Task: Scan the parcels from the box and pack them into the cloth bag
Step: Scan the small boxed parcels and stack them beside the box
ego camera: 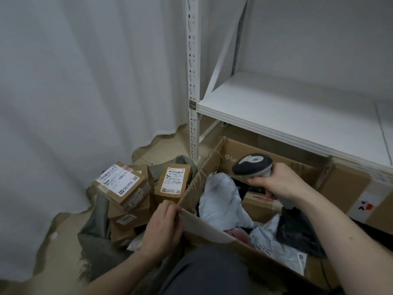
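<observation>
Right hand (274, 184) grips the handle of a barcode scanner (253, 168), fingers curled round it. The scanner's dark head hangs over the open cardboard box (212, 233) and is turned left, toward the box's left wall.

Left hand (163, 228) rests on the near-left flap of the box. Its fingers are curled over the flap edge and appear to pinch it. It holds no parcel.

Parcels not yet taken out lie inside the box: a crumpled white poly mailer (223, 199) directly below and slightly left of the scanner head, a small brown carton with red print (259, 204) just under the right wrist, a black poly bag (297, 231) and a labelled white mailer (276, 250) nearer the body.

Outside the box on its left, a heap of small brown cartons sits on and in the grey cloth bag (100, 237). The top carton (121, 184) and an upright carton (172, 182) both show labels face up; the upright one leans beside the box's left wall.

Key relation — the white poly mailer lies between the two hands, down and left of the scanner, up and right of the left hand. The left hand is free and nearer the bag, so by my reading it is the one to lift the mailer. No label shows on the mailer's upper face, so it likely needs turning before a scan. The cloth bag lies just left of the left hand — a short carry over the flap.
</observation>
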